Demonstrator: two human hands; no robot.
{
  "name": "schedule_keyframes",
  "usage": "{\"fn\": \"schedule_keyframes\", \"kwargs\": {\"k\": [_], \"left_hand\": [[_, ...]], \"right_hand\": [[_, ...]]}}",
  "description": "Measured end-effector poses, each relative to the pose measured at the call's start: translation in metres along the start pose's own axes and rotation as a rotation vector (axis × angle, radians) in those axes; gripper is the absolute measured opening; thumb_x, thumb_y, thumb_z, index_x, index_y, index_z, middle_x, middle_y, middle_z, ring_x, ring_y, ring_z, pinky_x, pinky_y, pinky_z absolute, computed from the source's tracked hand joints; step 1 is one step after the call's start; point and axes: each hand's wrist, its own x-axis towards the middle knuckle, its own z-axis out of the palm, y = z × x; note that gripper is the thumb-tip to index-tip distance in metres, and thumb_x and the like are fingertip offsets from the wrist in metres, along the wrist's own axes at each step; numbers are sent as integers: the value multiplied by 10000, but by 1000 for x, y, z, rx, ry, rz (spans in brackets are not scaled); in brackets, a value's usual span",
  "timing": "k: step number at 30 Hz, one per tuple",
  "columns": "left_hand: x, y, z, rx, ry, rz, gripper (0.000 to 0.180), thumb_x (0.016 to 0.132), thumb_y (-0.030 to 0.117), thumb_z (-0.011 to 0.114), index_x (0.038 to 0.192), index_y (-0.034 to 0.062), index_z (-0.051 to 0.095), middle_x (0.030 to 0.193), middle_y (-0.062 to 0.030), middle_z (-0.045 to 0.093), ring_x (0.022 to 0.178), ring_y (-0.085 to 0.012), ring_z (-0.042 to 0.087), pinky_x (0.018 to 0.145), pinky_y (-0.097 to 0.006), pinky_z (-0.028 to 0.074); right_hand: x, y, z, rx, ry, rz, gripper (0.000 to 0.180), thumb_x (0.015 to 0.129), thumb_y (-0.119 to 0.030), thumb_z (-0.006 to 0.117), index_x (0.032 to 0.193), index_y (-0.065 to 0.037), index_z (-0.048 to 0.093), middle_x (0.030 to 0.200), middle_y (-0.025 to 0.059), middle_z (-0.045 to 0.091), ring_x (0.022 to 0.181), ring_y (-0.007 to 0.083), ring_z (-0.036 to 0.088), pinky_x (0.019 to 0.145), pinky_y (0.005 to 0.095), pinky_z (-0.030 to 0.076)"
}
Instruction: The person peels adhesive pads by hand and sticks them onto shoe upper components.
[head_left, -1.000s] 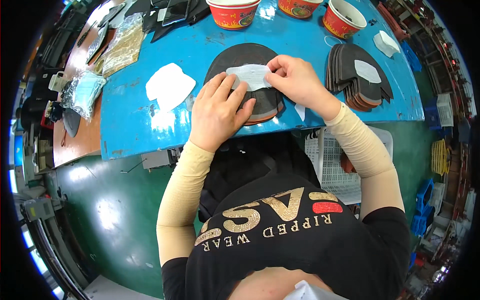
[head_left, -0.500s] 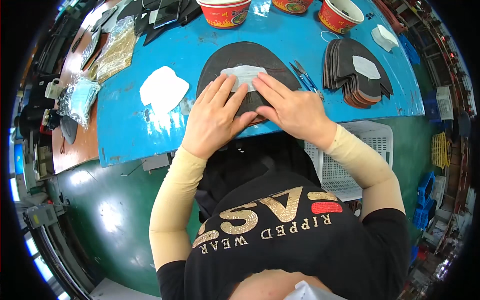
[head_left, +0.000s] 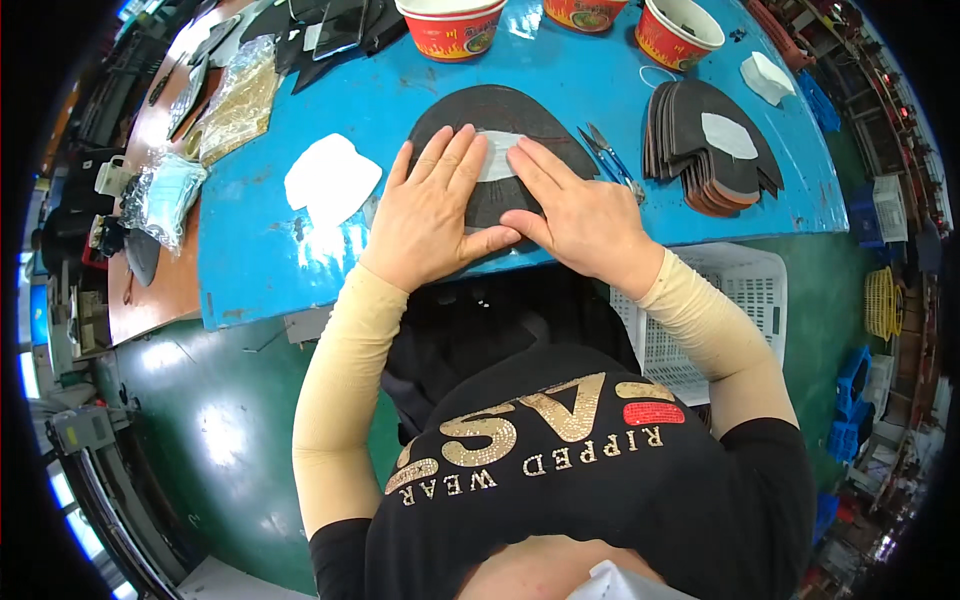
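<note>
A dark rounded sheet piece (head_left: 495, 108) lies flat on the blue table in front of me, with a white patch (head_left: 497, 165) at its middle. My left hand (head_left: 430, 200) rests flat on its left part, fingers stretched out and partly over the patch's left edge. My right hand (head_left: 585, 215) lies flat on the right part, its fingertips at the patch's right edge. The two thumbs nearly meet at the near edge of the piece. To the right sits a stack of similar dark pieces (head_left: 680, 135), its top one bearing a white patch (head_left: 730, 136).
Blue-handled snips (head_left: 612, 160) lie right of the dark piece. White cut pieces (head_left: 333, 180) lie at left. Red paper bowls (head_left: 452, 30) stand at the back. A white crate (head_left: 735, 290) is below the table's front edge. A bagged blue mask (head_left: 165, 195) lies far left.
My left hand has slid slightly left and outward on the dark piece, uncovering more of it between the hands. My right hand has shifted a little left.
</note>
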Motion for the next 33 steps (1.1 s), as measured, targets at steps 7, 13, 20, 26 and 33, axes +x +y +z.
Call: {"fn": "schedule_keyframes", "kwargs": {"k": [7, 13, 20, 26, 33], "left_hand": [[6, 4, -3, 24, 78, -5, 871, 714, 661, 525, 1274, 5, 405, 1326, -147, 416, 1246, -304, 366, 1028, -485, 246], [5, -2, 3, 1, 69, 7, 875, 700, 648, 547, 1259, -11, 411, 1314, -149, 426, 1250, -299, 358, 1032, -479, 241], [-45, 0, -2, 113, 109, -280, 821, 773, 574, 531, 1286, -42, 354, 1306, -217, 403, 1242, -365, 340, 1005, -510, 247], [-54, 11, 8, 47, 262, -333, 593, 817, 368, 586, 1228, -38, 449, 1189, -200, 520, 1163, -354, 439, 960, -434, 325], [-58, 9, 19, -26, 431, -308, 438, 738, 213, 683, 1103, 3, 566, 1058, -147, 604, 1040, -300, 543, 857, -381, 409]], "right_hand": [[24, 18, -3, 9, 86, -29, 433, 809, -400, 571, 1041, -34, 555, 1070, 74, 580, 604, 258, 628, 484, 335, 495], [24, 19, 3, -77, -20, -67, 474, 823, -415, 547, 1094, -27, 533, 1094, 97, 583, 637, 246, 638, 499, 333, 499], [7, 38, -3, -77, 109, 210, 404, 813, -438, 556, 907, -46, 574, 904, 89, 597, 602, 275, 616, 487, 368, 487], [3, 28, 9, -113, 183, 258, 400, 759, -419, 627, 869, -39, 573, 818, 82, 577, 586, 264, 607, 471, 353, 483], [4, 25, 2, -119, 143, 264, 354, 733, -350, 668, 884, -45, 570, 834, 72, 574, 618, 255, 608, 484, 337, 484]]}}
